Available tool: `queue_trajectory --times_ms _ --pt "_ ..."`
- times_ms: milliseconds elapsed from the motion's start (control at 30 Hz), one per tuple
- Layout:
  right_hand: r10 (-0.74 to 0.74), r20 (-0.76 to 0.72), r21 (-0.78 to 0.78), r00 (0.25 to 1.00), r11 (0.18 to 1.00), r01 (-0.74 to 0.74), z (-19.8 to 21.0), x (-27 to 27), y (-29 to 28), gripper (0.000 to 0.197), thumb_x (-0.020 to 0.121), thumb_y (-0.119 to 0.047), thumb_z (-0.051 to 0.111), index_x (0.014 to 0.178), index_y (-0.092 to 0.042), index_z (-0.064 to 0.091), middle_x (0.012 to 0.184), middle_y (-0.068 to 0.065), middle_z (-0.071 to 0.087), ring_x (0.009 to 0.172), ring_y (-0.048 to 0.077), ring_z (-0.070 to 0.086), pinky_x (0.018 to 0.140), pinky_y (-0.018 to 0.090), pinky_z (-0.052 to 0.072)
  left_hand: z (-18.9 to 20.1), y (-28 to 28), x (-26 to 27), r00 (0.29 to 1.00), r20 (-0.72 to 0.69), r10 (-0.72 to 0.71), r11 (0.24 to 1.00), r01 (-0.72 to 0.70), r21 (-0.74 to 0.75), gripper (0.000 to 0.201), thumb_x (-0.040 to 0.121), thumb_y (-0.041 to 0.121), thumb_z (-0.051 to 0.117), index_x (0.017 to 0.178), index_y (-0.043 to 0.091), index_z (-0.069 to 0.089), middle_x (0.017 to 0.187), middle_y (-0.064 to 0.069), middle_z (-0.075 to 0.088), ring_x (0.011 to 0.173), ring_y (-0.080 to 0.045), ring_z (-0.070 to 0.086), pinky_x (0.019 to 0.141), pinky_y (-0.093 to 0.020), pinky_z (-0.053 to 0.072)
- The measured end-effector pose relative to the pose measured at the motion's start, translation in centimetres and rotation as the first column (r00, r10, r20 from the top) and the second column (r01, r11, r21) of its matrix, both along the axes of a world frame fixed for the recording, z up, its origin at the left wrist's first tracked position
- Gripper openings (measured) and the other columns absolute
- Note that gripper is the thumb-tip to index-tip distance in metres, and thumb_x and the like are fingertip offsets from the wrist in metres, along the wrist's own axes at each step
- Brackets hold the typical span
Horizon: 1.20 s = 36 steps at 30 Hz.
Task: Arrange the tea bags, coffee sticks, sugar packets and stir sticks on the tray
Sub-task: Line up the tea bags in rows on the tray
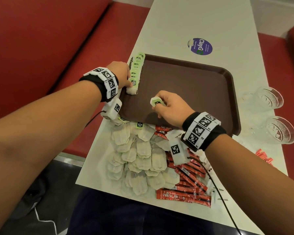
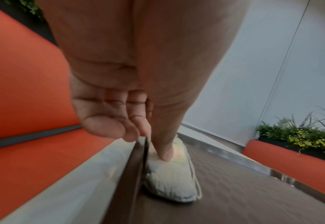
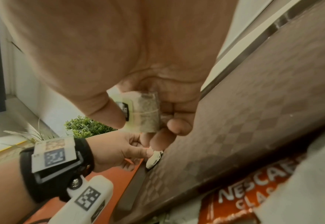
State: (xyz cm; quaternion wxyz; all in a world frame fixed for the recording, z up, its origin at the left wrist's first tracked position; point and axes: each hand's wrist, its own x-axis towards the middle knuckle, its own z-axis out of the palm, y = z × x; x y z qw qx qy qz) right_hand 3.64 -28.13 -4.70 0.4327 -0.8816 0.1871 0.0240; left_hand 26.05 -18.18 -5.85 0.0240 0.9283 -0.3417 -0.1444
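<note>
Pinched between the thumb and fingers of the right hand (image 1: 170, 106) is one tea bag (image 1: 156, 102) with a green tag, held just above the near part of the brown tray (image 1: 202, 92). In the right wrist view the bag (image 3: 144, 113) sits between the thumb and the curled fingers.

Over at the tray's left edge, the left hand (image 1: 121, 73) has its thumb and fingertips on the nearest bag of a row of tea bags (image 1: 136, 70) that runs along that edge. The left wrist view shows the thumb pressing down on this bag (image 2: 169, 178), which lies on the tray floor against the rim. I cannot tell whether the fingers pinch it or only press it.

Near the person, a pile of loose tea bags (image 1: 137, 158) lies on the white table (image 1: 185, 22). Red coffee sticks (image 1: 188, 175) lie just right of the pile.
</note>
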Motion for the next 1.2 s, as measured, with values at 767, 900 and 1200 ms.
queue_trajectory --times_ms 767,900,1200 --pt "-0.090 0.071 0.089 0.993 0.992 0.084 -0.4 1.5 -0.9 0.008 0.097 -0.025 0.062 0.102 -0.019 0.064 0.086 0.002 0.073 0.069 0.014 0.073 0.069 0.040 0.061 5.5 0.0 -5.0 0.927 -0.138 -0.348 0.924 0.314 -0.219 0.042 0.095 0.063 0.043 0.098 0.026 0.063 0.081 0.007 0.061 0.076 -0.011 0.056 0.063 -0.027 0.038" --pt "-0.107 0.106 0.129 0.989 0.987 0.093 -0.4 1.8 -0.7 0.008 0.095 -0.019 0.065 0.101 -0.014 0.064 0.080 0.005 0.074 0.070 0.013 0.073 0.063 0.030 0.059 5.3 1.6 -6.1 0.891 -0.116 -0.439 0.877 0.397 -0.269 0.019 0.090 0.046 0.066 0.098 0.028 0.067 0.079 0.013 0.061 0.073 -0.003 0.055 0.062 -0.020 0.037" --pt "0.169 0.018 -0.163 0.985 0.973 -0.164 -0.9 1.4 -1.0 0.040 0.082 -0.034 0.079 0.117 -0.026 0.061 0.084 -0.007 0.066 0.070 0.005 0.059 0.073 0.027 0.051 5.2 3.4 -3.0 0.977 0.011 -0.212 0.895 0.199 -0.400 0.014 0.091 0.035 0.070 0.102 0.027 0.070 0.085 0.012 0.066 0.084 -0.010 0.061 0.080 -0.025 0.044"
